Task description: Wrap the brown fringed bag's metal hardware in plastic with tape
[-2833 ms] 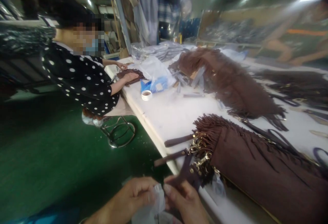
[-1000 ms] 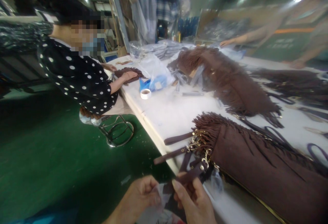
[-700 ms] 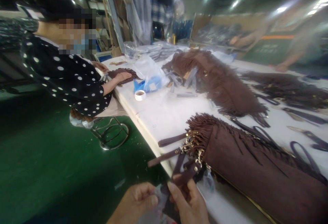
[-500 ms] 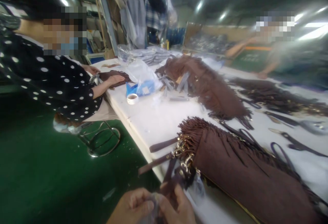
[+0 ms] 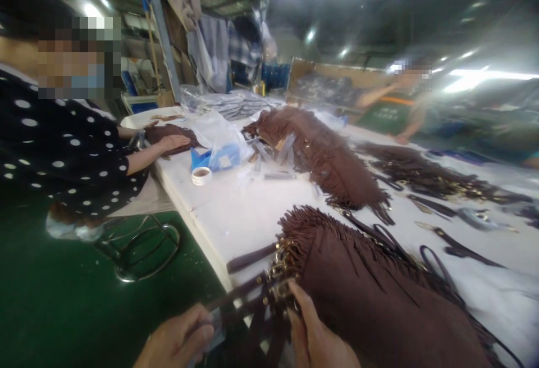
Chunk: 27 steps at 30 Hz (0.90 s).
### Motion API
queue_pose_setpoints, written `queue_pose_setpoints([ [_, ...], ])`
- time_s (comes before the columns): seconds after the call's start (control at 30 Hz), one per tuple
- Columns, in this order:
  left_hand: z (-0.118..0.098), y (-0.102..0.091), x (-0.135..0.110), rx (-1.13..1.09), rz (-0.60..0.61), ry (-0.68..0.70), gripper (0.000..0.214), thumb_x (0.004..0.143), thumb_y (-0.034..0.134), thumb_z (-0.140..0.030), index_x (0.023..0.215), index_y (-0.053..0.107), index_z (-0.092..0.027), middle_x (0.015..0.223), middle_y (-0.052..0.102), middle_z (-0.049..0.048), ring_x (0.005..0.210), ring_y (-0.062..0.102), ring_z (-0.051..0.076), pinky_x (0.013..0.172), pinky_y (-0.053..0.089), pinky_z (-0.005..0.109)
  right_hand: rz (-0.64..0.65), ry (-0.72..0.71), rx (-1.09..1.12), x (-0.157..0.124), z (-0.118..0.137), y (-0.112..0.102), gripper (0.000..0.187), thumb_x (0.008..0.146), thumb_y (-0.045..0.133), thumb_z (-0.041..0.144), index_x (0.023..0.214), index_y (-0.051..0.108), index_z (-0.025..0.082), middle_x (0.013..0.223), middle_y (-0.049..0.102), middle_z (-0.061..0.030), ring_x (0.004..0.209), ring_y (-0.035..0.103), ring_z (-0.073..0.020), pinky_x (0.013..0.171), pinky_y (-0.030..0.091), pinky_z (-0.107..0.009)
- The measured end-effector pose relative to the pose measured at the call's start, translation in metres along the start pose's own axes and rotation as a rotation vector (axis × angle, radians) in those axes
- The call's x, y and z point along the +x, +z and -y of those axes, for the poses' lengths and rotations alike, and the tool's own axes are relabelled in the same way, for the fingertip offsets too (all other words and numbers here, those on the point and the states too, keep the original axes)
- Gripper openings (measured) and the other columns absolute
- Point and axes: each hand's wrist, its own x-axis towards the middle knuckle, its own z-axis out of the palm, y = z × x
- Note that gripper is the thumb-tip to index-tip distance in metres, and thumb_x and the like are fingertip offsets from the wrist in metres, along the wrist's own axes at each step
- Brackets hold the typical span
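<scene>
Near the table's close edge, my left hand (image 5: 181, 337) is closed, thumb pressed to curled fingers, on a piece of clear plastic wrap (image 5: 218, 328). My right hand (image 5: 322, 334) reaches the gold metal clasps, with fingers bent around a dark brown strap (image 5: 273, 331) close to its buckle; the exact grip is partly hidden. Several brown straps with gold fittings hang over the edge between both hands. They lie against the end of a pile of brown fringed leather bags (image 5: 357, 284), just right of my right hand.
A co-worker in a polka-dot top (image 5: 76, 149) sits at the left with hands on a brown piece (image 5: 172, 135). On the white table (image 5: 210, 205) lie a tape roll (image 5: 201, 175), plastic bags (image 5: 223, 143), another fringed bag pile (image 5: 315, 154) and loose straps (image 5: 458, 244). Another person (image 5: 391, 109) stands across.
My hands were together at a strap with plastic; now they are apart, the left farther left with the plastic, the right up at the metal clasps. The view has turned slightly right.
</scene>
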Motion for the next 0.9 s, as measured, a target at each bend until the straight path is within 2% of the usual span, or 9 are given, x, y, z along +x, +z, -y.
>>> queue_pose_setpoints([
  [0.1, -0.003, -0.006, 0.002, 0.175, 0.01, 0.028, 0.039, 0.093, 0.048, -0.053, 0.079, 0.061, -0.019, 0.067, 0.059, -0.0014, 0.062, 0.053, 0.014, 0.059, 0.036, 0.021, 0.032, -0.105, -0.204, 0.007, 0.0, -0.002, 0.051, 0.086, 0.048, 0.023, 0.136, 0.055, 0.033, 0.053, 0.071, -0.0033, 0.034, 0.062, -0.0243, 0.036, 0.025, -0.028],
  [0.17, -0.007, -0.007, 0.004, 0.26, 0.028, 0.031, 0.04, 0.094, 0.045, -0.052, 0.079, 0.06, -0.018, 0.069, 0.06, -0.0008, 0.064, 0.055, 0.015, 0.06, 0.036, 0.022, 0.078, -0.188, -0.318, 0.014, 0.006, -0.013, 0.058, 0.084, 0.051, 0.019, 0.14, 0.05, 0.032, 0.056, 0.072, -0.0035, 0.036, 0.063, -0.0235, 0.037, 0.024, -0.028],
  [0.23, -0.013, -0.005, 0.006, 0.292, 0.035, 0.026, 0.039, 0.094, 0.045, -0.051, 0.078, 0.059, -0.018, 0.07, 0.06, -0.0005, 0.065, 0.056, 0.015, 0.06, 0.036, 0.022, 0.181, -0.273, -0.439, 0.026, 0.017, -0.029, 0.062, 0.079, 0.053, 0.012, 0.138, 0.052, 0.03, 0.068, 0.075, -0.0048, 0.045, 0.067, -0.0234, 0.039, 0.029, -0.029],
  [0.3, -0.018, -0.002, 0.008, 0.279, 0.032, 0.024, 0.037, 0.094, 0.047, -0.048, 0.077, 0.059, -0.018, 0.07, 0.06, -0.0006, 0.066, 0.056, 0.016, 0.06, 0.035, 0.022, 0.326, -0.322, -0.549, 0.041, 0.033, -0.045, 0.059, 0.078, 0.051, 0.004, 0.131, 0.059, 0.028, 0.073, 0.075, -0.0055, 0.054, 0.07, -0.0246, 0.044, 0.035, -0.03],
  [0.37, -0.022, 0.002, 0.01, 0.238, 0.04, 0.029, 0.034, 0.092, 0.049, -0.046, 0.077, 0.059, -0.018, 0.07, 0.06, -0.0007, 0.066, 0.056, 0.016, 0.061, 0.036, 0.022, 0.467, -0.329, -0.597, 0.056, 0.049, -0.055, 0.048, 0.081, 0.047, 0.0, 0.116, 0.066, 0.027, 0.076, 0.076, -0.0054, 0.062, 0.072, -0.0258, 0.048, 0.038, -0.03],
  [0.47, -0.022, 0.008, 0.013, 0.171, 0.064, 0.043, 0.034, 0.092, 0.049, -0.046, 0.077, 0.06, -0.017, 0.069, 0.061, -0.0006, 0.065, 0.055, 0.016, 0.061, 0.037, 0.022, 0.582, -0.338, -0.583, 0.071, 0.063, -0.059, 0.034, 0.087, 0.044, 0.002, 0.098, 0.068, 0.024, 0.08, 0.077, -0.0048, 0.069, 0.074, -0.0261, 0.05, 0.039, -0.029],
  [0.63, -0.022, 0.019, 0.014, 0.082, 0.053, 0.067, 0.033, 0.091, 0.052, -0.044, 0.076, 0.061, -0.017, 0.068, 0.063, 0.0, 0.065, 0.057, 0.016, 0.062, 0.037, 0.023, 0.582, -0.458, -0.617, 0.079, 0.055, -0.052, 0.024, 0.085, 0.051, 0.003, 0.097, 0.063, 0.02, 0.073, 0.076, -0.0037, 0.066, 0.074, -0.0279, 0.047, 0.034, -0.029],
  [0.73, -0.033, 0.026, 0.015, 0.046, 0.074, 0.047, 0.033, 0.091, 0.053, -0.043, 0.074, 0.062, -0.016, 0.066, 0.064, 0.0007, 0.064, 0.059, 0.016, 0.061, 0.037, 0.023, 0.562, -0.553, -0.571, 0.081, 0.047, -0.054, 0.016, 0.087, 0.054, 0.007, 0.093, 0.061, 0.021, 0.069, 0.075, -0.0022, 0.064, 0.073, -0.0266, 0.047, 0.03, -0.029],
  [0.9, -0.054, 0.044, 0.024, -0.007, 0.122, 0.044, 0.042, 0.093, 0.048, -0.046, 0.072, 0.066, -0.014, 0.066, 0.067, 0.0031, 0.063, 0.06, 0.017, 0.062, 0.038, 0.025, 0.524, -0.601, -0.49, 0.079, 0.045, -0.061, 0.016, 0.089, 0.053, 0.01, 0.082, 0.058, 0.022, 0.068, 0.073, 0.0006, 0.063, 0.072, -0.0218, 0.049, 0.019, -0.031],
])
